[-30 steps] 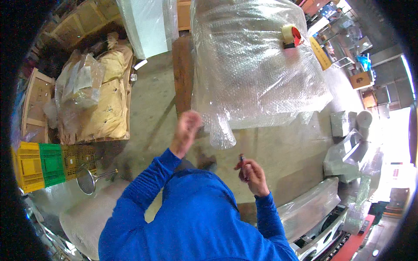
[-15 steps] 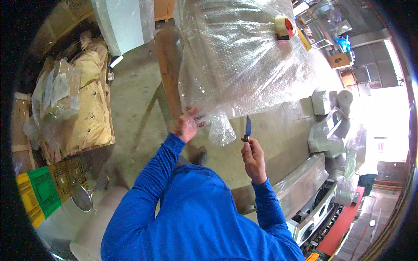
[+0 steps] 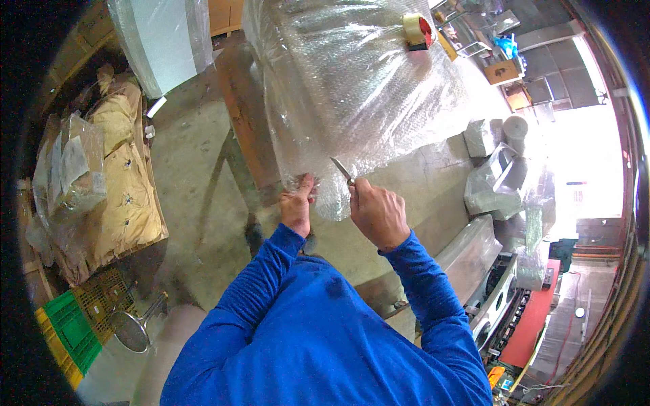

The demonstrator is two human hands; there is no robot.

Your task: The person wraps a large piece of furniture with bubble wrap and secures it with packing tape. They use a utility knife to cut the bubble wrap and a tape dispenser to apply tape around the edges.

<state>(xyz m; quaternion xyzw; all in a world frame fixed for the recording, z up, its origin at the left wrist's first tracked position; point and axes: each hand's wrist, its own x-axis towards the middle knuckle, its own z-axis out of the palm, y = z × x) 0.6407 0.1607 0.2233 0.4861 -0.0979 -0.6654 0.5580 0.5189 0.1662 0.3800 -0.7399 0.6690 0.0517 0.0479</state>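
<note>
A large block covered in clear bubble wrap [image 3: 359, 88] stands in front of me. At its near edge a loose flap of the wrap [image 3: 332, 197] hangs down. My left hand [image 3: 296, 208] is closed on the wrap beside this flap, thumb up. In my right hand [image 3: 380, 215] is a knife [image 3: 342, 170], fingers wrapped round its handle. The blade slants up and left over the wrap, just right of my left hand; whether it touches the wrap I cannot tell. On top of the block, toward the far right, sits a tape dispenser [image 3: 418, 32] with a red hub.
A brown board [image 3: 247, 115] sticks out left of the block. Farther left are a pile covered in brown paper [image 3: 125, 196], green crates [image 3: 73, 328] and a round mesh strainer [image 3: 130, 331]. Plastic-wrapped goods [image 3: 497, 183] and a long wrapped box [image 3: 470, 250] line the right side.
My right hand has swung the knife left and up to the wrap's edge, the blade now slanting left. My left hand has shifted slightly and closed on the wrap. The view has turned a little.
</note>
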